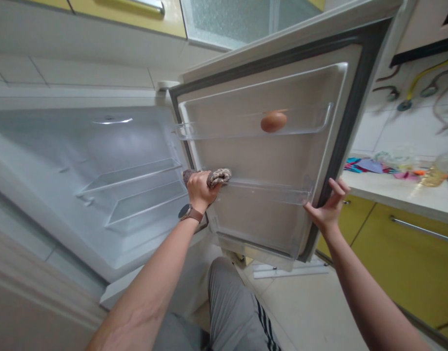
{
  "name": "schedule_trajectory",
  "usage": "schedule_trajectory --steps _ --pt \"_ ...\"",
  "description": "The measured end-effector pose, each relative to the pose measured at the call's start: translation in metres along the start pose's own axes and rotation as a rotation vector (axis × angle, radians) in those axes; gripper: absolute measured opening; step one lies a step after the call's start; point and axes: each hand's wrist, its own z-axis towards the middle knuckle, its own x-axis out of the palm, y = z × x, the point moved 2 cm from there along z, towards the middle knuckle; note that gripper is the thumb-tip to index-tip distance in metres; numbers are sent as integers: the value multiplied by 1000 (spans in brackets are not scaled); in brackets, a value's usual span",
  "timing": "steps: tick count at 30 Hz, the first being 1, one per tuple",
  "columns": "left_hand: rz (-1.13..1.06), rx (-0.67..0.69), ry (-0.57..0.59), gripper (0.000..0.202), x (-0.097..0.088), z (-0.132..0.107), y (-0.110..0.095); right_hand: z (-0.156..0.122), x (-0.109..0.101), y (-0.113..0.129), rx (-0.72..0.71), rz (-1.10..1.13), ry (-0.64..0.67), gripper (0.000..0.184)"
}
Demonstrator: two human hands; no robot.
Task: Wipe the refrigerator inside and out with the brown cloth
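Your left hand (pixel 204 189), at the centre of the frame, has its grip closed firmly round a bunched brown-and-white cloth (pixel 220 177), which bulges out on both sides of your fist. The cloth sits at the left end of the lower door shelf (pixel 271 192); you cannot tell from here how hard it presses there. A watch (pixel 194 214) with a brown strap is on that wrist.

Your right hand (pixel 329 207), right of centre, grips the free edge of the refrigerator door (pixel 253 158), thumb on the inner side and fingers spread round the edge, so its grip is only partly closed. The door stands open across the middle of the frame. Above your hands, a brown egg (pixel 274 122) lies in the clear upper door shelf (pixel 227 127). At left you see the lit refrigerator compartment (pixel 41 156) with two glass shelves (pixel 131 176). At far right, a bench (pixel 377 188) carries colourful fabric (pixel 368 165).
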Motion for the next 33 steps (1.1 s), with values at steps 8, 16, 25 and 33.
schedule_trajectory --steps 8,16,25,33 --pt "-18 3 -17 52 -1 1 -1 -1 -1 6 5 -15 9 91" --pt "-30 10 -37 55 -2 1 -1 -2 -1 6 -72 -38 -5 91" --pt "-36 18 -78 61 0 1 0 -3 -1 7 -78 -40 -10 92" --pt "-32 23 -100 62 1 0 2 -1 -3 9 -94 -29 -14 94"
